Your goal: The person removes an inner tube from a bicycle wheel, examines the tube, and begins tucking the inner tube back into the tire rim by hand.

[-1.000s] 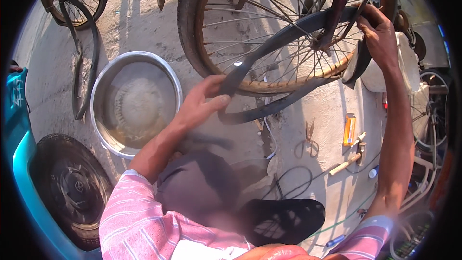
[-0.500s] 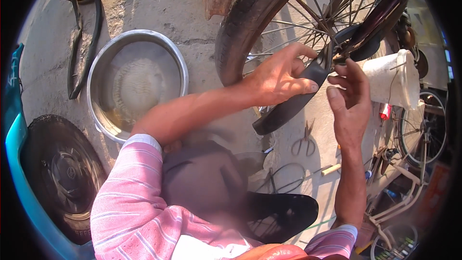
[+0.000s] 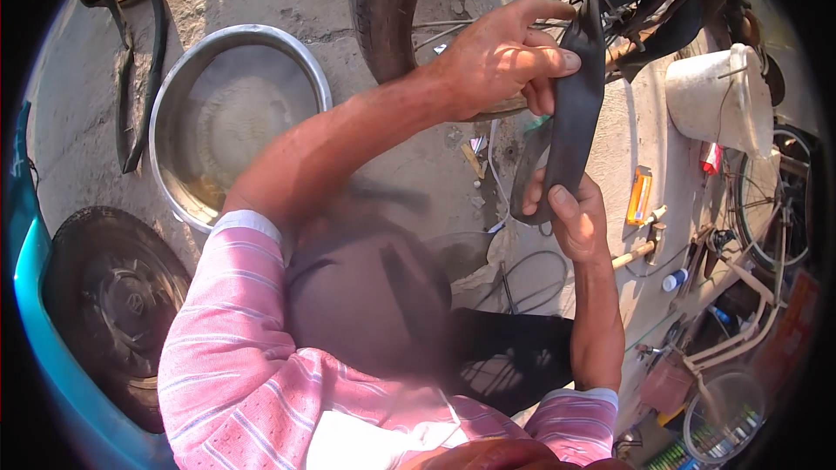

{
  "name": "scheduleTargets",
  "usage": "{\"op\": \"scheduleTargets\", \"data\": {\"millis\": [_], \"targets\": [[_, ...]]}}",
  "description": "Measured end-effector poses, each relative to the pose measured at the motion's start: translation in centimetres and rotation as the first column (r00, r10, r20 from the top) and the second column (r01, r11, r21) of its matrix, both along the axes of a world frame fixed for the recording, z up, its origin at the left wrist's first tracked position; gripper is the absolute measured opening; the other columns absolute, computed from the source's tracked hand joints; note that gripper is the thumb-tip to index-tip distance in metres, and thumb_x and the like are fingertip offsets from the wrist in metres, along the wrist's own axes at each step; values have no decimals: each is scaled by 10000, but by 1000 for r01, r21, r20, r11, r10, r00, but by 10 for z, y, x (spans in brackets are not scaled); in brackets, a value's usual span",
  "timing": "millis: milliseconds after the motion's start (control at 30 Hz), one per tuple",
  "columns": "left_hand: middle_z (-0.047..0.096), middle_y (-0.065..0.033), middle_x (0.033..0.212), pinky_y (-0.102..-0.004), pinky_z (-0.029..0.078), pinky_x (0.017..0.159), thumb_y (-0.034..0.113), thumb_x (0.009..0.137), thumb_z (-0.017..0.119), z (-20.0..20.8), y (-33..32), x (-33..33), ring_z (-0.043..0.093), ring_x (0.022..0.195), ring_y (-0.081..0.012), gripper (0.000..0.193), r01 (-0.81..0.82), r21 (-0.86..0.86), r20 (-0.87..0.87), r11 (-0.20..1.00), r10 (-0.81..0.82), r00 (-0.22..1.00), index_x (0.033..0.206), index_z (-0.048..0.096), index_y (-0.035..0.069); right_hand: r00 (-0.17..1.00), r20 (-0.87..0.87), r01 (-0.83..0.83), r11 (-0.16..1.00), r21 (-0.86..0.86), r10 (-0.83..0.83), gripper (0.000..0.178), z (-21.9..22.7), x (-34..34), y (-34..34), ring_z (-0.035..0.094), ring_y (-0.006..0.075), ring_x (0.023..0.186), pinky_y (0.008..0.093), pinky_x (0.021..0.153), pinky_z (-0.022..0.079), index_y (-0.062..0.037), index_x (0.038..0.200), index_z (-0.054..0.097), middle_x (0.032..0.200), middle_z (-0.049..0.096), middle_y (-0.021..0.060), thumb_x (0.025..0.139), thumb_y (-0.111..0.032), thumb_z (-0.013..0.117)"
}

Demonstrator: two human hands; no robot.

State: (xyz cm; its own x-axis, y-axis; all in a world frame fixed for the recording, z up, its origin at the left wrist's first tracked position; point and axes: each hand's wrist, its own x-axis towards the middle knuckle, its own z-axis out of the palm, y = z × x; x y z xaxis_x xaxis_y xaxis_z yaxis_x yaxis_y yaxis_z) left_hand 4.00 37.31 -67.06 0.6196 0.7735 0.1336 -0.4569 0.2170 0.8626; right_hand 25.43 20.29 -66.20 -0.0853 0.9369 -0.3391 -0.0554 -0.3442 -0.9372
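A black rubber inner tube point(image 3: 578, 109) hangs in front of the bicycle wheel point(image 3: 376, 13), stretched between my two hands. My left hand point(image 3: 496, 57) pinches its upper part, thumb lying across the rubber near the spokes. Lower down, my right hand point(image 3: 579, 222) grips the tube where it bends back, with the thumb on the front and fingers behind. The tube's upper end runs up toward the wheel's hub area. Part of the tyre is cut off by the top of the view.
A round metal basin point(image 3: 164, 161) holding water stands at left, beside a loose black tube point(image 3: 157, 52). Further left are a car-type wheel point(image 3: 109, 296) and a teal body panel point(image 3: 43, 322). At right are a white bucket point(image 3: 710, 100), an orange box point(image 3: 639, 195) and a hammer point(image 3: 640, 250).
My right hand has moved down and left and closed on the tube's lower part. The left hand has moved up slightly with the tube. The view has shifted, and the scissors no longer show.
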Motion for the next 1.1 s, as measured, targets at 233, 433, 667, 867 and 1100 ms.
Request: {"op": "scheduleTargets", "data": {"millis": [233,433,667,867,1100], "targets": [[730,-144,1056,-260,602,635,69,1018,661,-10,23,-1,689,676,-149,627,31,-121,178,992,-9,984,1561,368,-42,828,454,-237,939,-249,329,348,-30,38,-26,689,124,982,294,914,535,36,1246,709,1073,783,82,1029,-236,713],[740,-115,1102,-274,608,657,161,1057,645,-25,48,-12,703,718,-135,540,105,-177,266,979,-55,962,1528,443,-11,937,339,-34,989,-142,81,326,-24,37,-21,731,152,1005,319,925,575,58,1218,721,1041,791,95,1060,-222,667],[670,-248,1344,-506,464,1142,757,1055,308,-47,32,-54,643,1266,-397,972,418,-88,535,904,-311,786,1550,423,-72,865,483,-157,988,-2,138,272,-18,-32,28,702,136,823,318,760,542,1,1164,759,866,764,104,1007,-217,712],[704,-207,1218,-493,499,1083,514,1061,607,-60,-29,-88,667,1218,-346,712,29,146,-3,989,-29,1000,1481,510,-53,893,440,-147,984,102,88,274,-28,-67,53,690,162,820,324,756,534,-16,1164,755,886,751,89,983,-219,727],[747,-121,1011,-372,618,841,273,1132,551,-23,-4,-99,741,899,-218,303,-215,-161,245,963,250,937,1170,684,3,681,729,-431,841,329,64,297,-46,-42,41,719,296,916,350,820,548,-20,1208,729,1048,738,162,961,-185,729]]}}
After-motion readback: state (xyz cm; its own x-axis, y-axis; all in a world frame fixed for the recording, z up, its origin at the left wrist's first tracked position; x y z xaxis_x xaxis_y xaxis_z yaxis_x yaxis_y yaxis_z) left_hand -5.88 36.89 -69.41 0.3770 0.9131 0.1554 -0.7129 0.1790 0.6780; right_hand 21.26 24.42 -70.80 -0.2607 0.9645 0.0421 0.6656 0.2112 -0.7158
